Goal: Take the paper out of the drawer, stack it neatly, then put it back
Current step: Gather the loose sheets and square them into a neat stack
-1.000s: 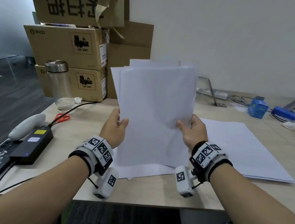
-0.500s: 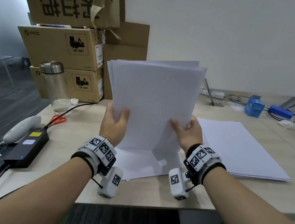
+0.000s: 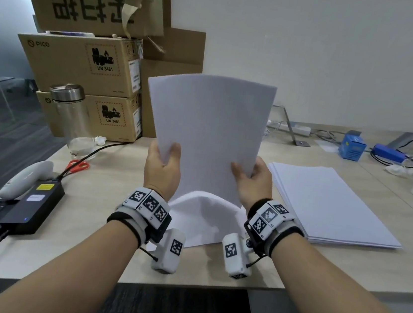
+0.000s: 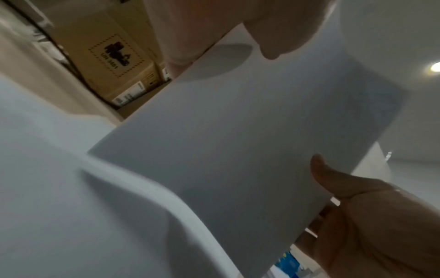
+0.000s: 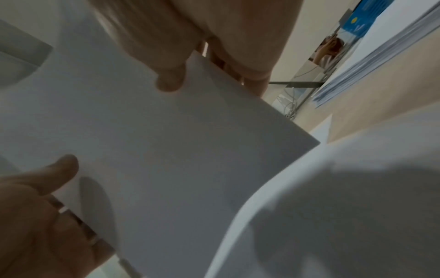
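Note:
I hold a bundle of white paper (image 3: 208, 135) upright over the desk, its edges lined up and its top bowed slightly. My left hand (image 3: 168, 151) pinches its left edge, thumb in front. My right hand (image 3: 244, 170) pinches its right edge the same way. The bundle's lower edge meets loose white sheets (image 3: 205, 223) that bulge up from the desk. In the left wrist view the paper (image 4: 250, 131) fills the middle, with my left hand (image 4: 262, 33) above it. The right wrist view shows the paper (image 5: 166, 141) under my right hand (image 5: 181, 62). No drawer is in view.
A second flat stack of paper (image 3: 324, 204) lies to the right on the wooden desk (image 3: 106, 201). Cardboard boxes (image 3: 81, 63), a glass bottle (image 3: 72, 116), red scissors (image 3: 78, 165) and a black power brick (image 3: 35, 203) sit left. A blue box (image 3: 352, 147) and cables lie far right.
The sheets were fanned out with uneven top edges; now they line up as one bundle. Both hands have come down, bringing its lower edge onto the loose sheets.

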